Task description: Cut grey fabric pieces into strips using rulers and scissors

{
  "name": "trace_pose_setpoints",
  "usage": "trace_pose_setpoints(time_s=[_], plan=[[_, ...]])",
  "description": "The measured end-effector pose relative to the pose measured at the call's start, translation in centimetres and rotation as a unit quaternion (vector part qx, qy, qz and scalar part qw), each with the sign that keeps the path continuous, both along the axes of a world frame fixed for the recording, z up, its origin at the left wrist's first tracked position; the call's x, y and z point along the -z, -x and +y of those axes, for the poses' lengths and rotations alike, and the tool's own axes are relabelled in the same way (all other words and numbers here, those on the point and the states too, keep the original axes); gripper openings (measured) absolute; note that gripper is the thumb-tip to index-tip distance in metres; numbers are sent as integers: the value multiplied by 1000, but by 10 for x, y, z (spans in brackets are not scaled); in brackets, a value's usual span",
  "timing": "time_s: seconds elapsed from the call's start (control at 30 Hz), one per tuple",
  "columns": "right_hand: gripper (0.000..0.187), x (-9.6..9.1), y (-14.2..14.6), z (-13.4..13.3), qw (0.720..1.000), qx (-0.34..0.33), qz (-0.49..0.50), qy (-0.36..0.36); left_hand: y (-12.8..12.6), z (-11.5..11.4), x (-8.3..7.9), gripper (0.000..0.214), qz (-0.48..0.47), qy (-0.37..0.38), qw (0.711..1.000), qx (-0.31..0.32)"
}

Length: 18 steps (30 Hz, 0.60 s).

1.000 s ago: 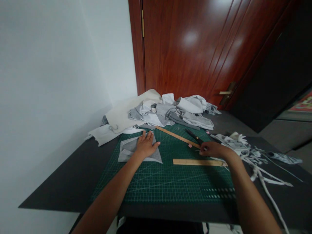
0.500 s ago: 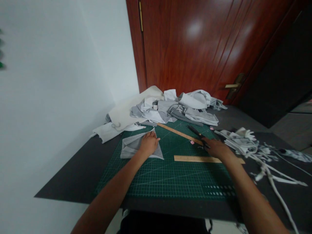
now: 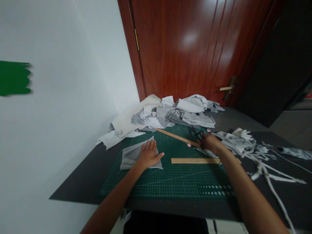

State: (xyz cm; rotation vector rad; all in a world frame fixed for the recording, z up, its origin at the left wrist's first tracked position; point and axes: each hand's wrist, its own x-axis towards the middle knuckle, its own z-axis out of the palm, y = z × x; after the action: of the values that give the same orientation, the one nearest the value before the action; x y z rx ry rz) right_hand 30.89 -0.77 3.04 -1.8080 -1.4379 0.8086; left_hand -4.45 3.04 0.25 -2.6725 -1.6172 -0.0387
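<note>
My left hand (image 3: 149, 156) lies flat with its fingers spread on a folded piece of thin grey fabric (image 3: 131, 160) on the green cutting mat (image 3: 161, 182). To the right, my right hand (image 3: 211, 144) is closed at the handles of black scissors (image 3: 200, 134), whose blades point away from me; the fingertips are blurred. Below that hand, a small grey fabric scrap (image 3: 206, 152) lies on the mat, partly covered. One wooden ruler (image 3: 176, 135) slants across the mat behind, and a second wooden ruler (image 3: 192, 161) lies nearer me, partly under my right forearm.
A heap of white and grey cloth (image 3: 161, 113) runs along the table's back, before a brown door (image 3: 175, 58). More scraps and cords (image 3: 240, 143) lie at the right on the dark table (image 3: 80, 178). A small pink piece (image 3: 189, 145) lies near the slanted ruler.
My left hand has spread its thumb and fingers wider on the fabric. The scissors and my right hand have shifted slightly, and the scrap below shows more. The camera view has shifted.
</note>
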Motion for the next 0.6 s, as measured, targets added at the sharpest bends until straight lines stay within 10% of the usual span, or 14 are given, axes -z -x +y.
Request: trace_pose_setpoints(time_s=[0.3,0.6], plan=[[48,-14,41,-10,945,-56,324,2,14,-72,5,125,-4,24,1000,16],[51,-16,110,-48,833,-158,530,-26,10,-82,3,84,-36,-6,999,23]])
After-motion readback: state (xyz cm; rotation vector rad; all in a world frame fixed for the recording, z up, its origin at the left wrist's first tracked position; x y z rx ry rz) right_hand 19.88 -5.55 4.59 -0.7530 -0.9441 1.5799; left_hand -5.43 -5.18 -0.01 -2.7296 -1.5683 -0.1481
